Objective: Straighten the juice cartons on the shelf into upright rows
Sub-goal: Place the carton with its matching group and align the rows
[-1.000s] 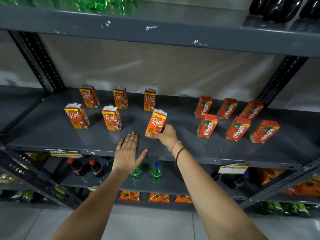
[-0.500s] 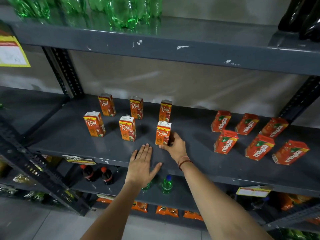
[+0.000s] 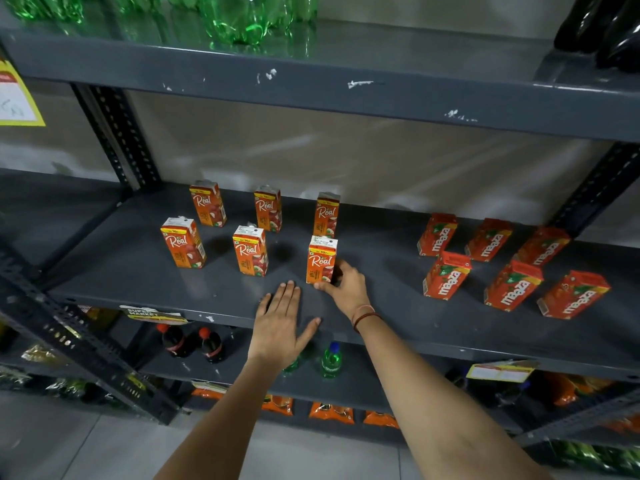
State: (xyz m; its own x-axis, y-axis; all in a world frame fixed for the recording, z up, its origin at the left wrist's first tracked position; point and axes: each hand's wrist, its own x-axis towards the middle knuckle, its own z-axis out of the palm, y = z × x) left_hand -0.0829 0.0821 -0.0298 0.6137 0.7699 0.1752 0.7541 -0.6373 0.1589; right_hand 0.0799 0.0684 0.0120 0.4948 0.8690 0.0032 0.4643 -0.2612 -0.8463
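Several orange "Real" juice cartons stand upright in two rows on the grey shelf (image 3: 138,271). My right hand (image 3: 346,289) grips the base of the front-right Real carton (image 3: 321,259), which stands upright. My left hand (image 3: 282,323) lies flat and open on the shelf's front, just left of that carton and apart from it. To the right, several red "Maaza" cartons (image 3: 446,275) stand in two looser rows, some turned at an angle, the far-right one (image 3: 573,294) leaning.
A grey shelf above (image 3: 346,95) carries green bottles (image 3: 242,15) and dark bottles (image 3: 609,26). Below the front edge stand cola bottles (image 3: 188,341), small green bottles (image 3: 331,358) and orange packets (image 3: 330,412). Slotted uprights (image 3: 114,133) flank the bay.
The carton in my right hand went from tilted to upright on the shelf, in line with the front row. The camera moved closer and left. My left hand stayed flat.
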